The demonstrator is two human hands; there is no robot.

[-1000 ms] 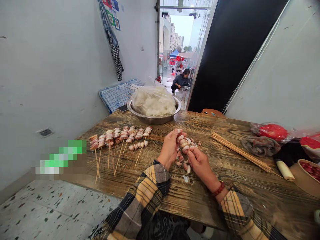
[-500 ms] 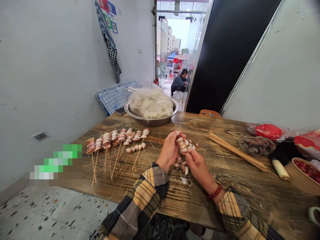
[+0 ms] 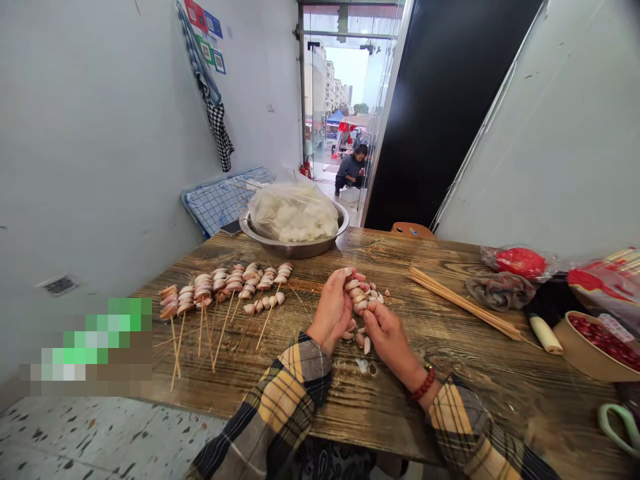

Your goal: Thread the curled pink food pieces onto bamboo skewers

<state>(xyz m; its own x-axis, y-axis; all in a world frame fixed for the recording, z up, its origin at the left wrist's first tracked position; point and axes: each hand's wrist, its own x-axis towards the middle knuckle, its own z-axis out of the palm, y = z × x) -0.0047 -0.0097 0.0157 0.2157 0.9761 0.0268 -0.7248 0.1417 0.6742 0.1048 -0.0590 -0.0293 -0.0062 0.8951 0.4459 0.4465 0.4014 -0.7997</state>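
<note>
Between my two hands is a skewer of garlic cloves (image 3: 356,292), the cloves stacked one against another. My left hand (image 3: 330,308) wraps its fingers round the far end and side of the stack. At the near end, my right hand (image 3: 391,333) pinches with thumb and forefinger at the lowest clove; the stick itself is hidden. Loose garlic cloves (image 3: 361,341) lie on the wooden table (image 3: 370,407) beneath and behind the hands. To the left, several garlic skewers (image 3: 203,290) rest in a row, their bare sticks pointing toward me.
A metal basin (image 3: 295,250) holding a bulging plastic bag (image 3: 295,213) stands at the back. Bare bamboo sticks (image 3: 465,303) lie right of my hands, near a crumpled cloth (image 3: 500,291), a knife handle (image 3: 546,335) and a bowl of red fruit (image 3: 583,350). A person (image 3: 351,172) crouches outside the doorway.
The whole view has shifted, so everything sits slightly further left and more of the right side shows. Both hands keep nearly the same hold on the garlic skewer.
</note>
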